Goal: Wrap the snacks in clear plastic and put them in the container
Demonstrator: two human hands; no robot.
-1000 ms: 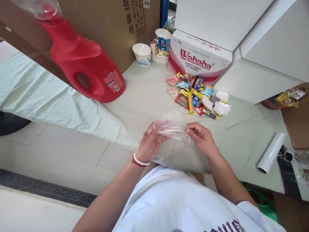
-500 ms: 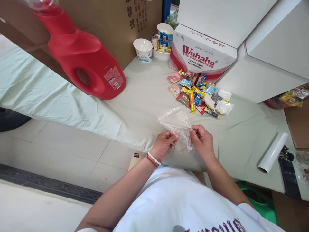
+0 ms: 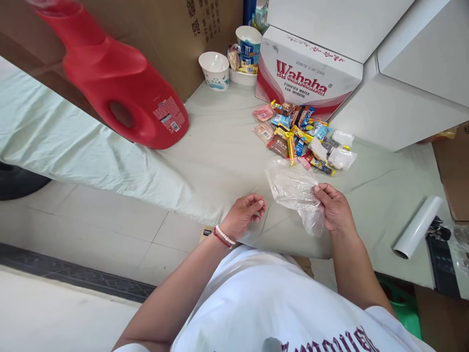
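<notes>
Though earlier in both hands [image 3: 245, 215], clear bag [image 3: 293, 188] in right hand [image 3: 336, 210] only.

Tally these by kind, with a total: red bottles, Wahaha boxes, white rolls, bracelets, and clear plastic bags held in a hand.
Red bottle: 1
Wahaha box: 1
White roll: 1
Bracelets: 2, a white beaded one and a red one
Clear plastic bag in the right hand: 1
Total: 6
</notes>
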